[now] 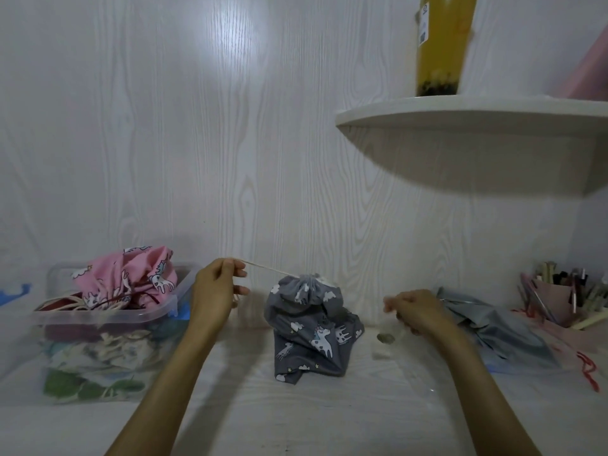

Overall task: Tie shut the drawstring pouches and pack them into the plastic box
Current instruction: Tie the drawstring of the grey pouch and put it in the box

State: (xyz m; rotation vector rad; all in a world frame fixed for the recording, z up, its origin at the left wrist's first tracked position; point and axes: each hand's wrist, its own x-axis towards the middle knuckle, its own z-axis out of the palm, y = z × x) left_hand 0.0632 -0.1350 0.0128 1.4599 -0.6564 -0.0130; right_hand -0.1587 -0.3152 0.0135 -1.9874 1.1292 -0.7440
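Note:
A grey unicorn-print drawstring pouch (pixel 311 327) stands in the middle of the white table, its neck gathered tight. My left hand (pixel 217 291) pinches its cream drawstring (pixel 268 268), which runs taut up and to the left from the neck. My right hand (pixel 416 309) is blurred to the right of the pouch, fingers curled; any cord in it does not show. At the left, a clear plastic box (pixel 108 320) holds a pink unicorn pouch (pixel 131 278) on top of several other pouches with cream and red cords.
A grey plastic bag (pixel 500 330) lies behind my right hand. A pink cup of pens (pixel 556 297) stands far right, with a red cord (pixel 589 373) in front of it. A white corner shelf (pixel 477 120) with a yellow drink bottle (pixel 441 44) overhangs the right side.

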